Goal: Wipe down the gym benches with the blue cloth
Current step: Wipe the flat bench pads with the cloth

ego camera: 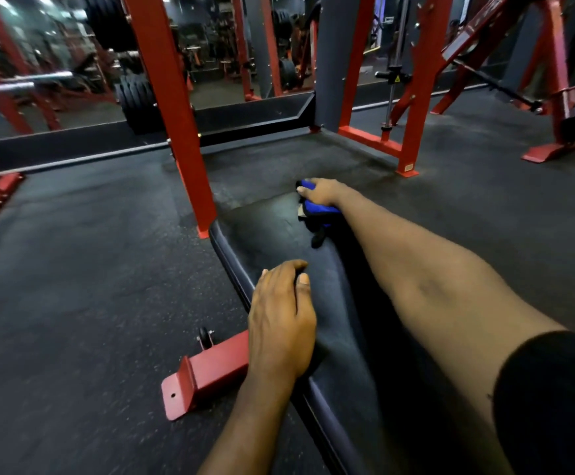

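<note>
Surface: black padded bench top [265, 234].
Blue cloth [317, 208]: bunched at the surface's far end, under the right hand.
Right hand [321, 193]: fingers curled round the blue cloth, holding it on the surface.
Left hand [281, 323]: palm down, fingers relaxed, resting on the surface's left edge, holding nothing.
Red post [176, 114]: upright at the surface's far left corner.
Red foot [207, 375]: on the floor just left of the surface.

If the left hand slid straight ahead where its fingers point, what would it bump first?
Probably the blue cloth, gripped by the right hand on the bench pad. Only bare pad lies between it and the left hand, though depth is unclear.
</note>
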A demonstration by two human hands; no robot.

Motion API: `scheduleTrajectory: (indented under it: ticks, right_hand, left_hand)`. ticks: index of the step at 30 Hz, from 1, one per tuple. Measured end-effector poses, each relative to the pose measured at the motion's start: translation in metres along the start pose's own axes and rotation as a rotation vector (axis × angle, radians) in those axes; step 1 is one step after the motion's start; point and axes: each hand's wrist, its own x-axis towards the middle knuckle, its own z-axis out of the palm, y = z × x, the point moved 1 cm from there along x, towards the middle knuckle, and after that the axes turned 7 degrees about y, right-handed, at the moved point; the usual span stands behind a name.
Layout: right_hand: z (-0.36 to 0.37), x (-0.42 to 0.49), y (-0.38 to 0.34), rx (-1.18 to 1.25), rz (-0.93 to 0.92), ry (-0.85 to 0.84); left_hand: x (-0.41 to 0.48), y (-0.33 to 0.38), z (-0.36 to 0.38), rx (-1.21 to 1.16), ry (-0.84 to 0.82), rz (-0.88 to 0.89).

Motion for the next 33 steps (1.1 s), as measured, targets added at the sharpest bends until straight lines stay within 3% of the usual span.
scheduleTrajectory:
  ticks: [11,14,17,20,26,30,33]
  right_hand:
    - [-0.011,-0.078,0.044,-0.133,0.066,0.032]
    - [-0.008,-0.064,0.03,-0.135,0.074,0.061]
    - [-0.003,-0.041,0.019,-0.113,0.067,0.086]
    - [0.002,-0.006,0.003,-0.11,0.053,0.077]
    - [0.013,0.05,-0.058,-0.137,-0.138,-0.071]
    - [0.041,0.03,-0.134,-0.26,-0.387,-0.177]
    - [0.046,0.008,-0.147,-0.194,-0.502,-0.166]
  left_hand:
    - [0.013,-0.002,-0.005,0.054,0.011,-0.02]
    - [0.061,-0.037,-0.002,0.152,0.09,-0.206]
    - [0.101,-0.064,0.0,0.15,0.04,-0.459]
    - [0.112,-0.077,0.011,0.082,0.031,-0.504]
    - [0.113,-0.091,0.017,0.026,0.118,-0.501]
    - [0.112,-0.092,0.018,-0.017,0.133,-0.512]
    - [0.111,-0.092,0.018,-0.041,0.138,-0.516]
